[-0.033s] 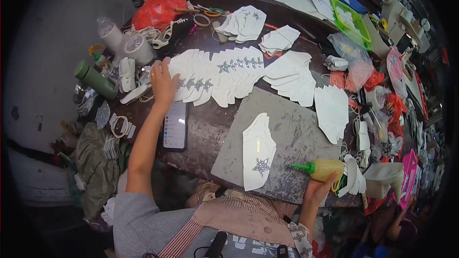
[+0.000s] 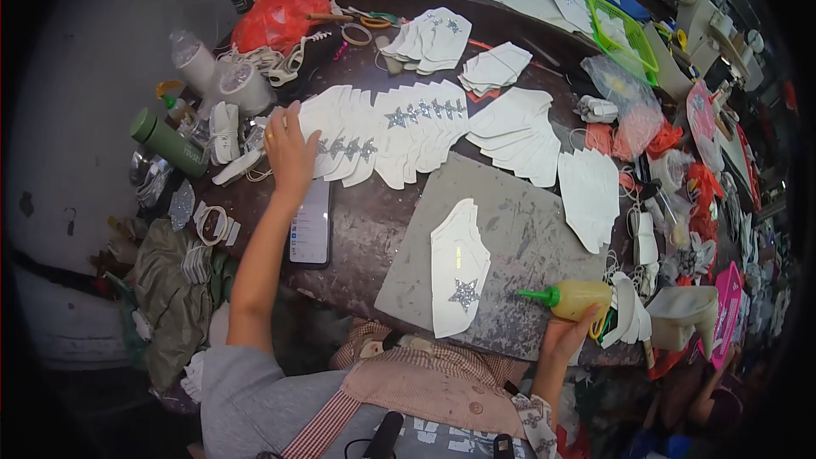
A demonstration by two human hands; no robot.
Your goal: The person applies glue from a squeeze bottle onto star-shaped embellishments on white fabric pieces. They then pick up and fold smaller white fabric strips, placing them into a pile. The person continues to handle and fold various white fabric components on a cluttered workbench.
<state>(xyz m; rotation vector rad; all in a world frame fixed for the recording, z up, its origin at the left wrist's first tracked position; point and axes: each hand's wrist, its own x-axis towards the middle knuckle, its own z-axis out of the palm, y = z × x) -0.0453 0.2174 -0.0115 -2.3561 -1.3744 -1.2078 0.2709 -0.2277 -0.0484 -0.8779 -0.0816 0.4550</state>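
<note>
My right hand is wrapped round a squeeze bottle of yellowish liquid. The bottle lies sideways, its green nozzle pointing left over a grey board. On that board rests a white cut shoe piece with a glittery silver star and small yellow print. My left hand lies with fingers apart at the left end of an overlapping row of white pieces, several bearing silver stars. Whether its fingertips grip a piece is hard to see. Just below that hand is a phone, its screen lit.
More white pieces fan out at the right, with another stack farther back. A green flask, thread cones and a red plastic bag crowd the left side. A pale container stands beyond the bottle.
</note>
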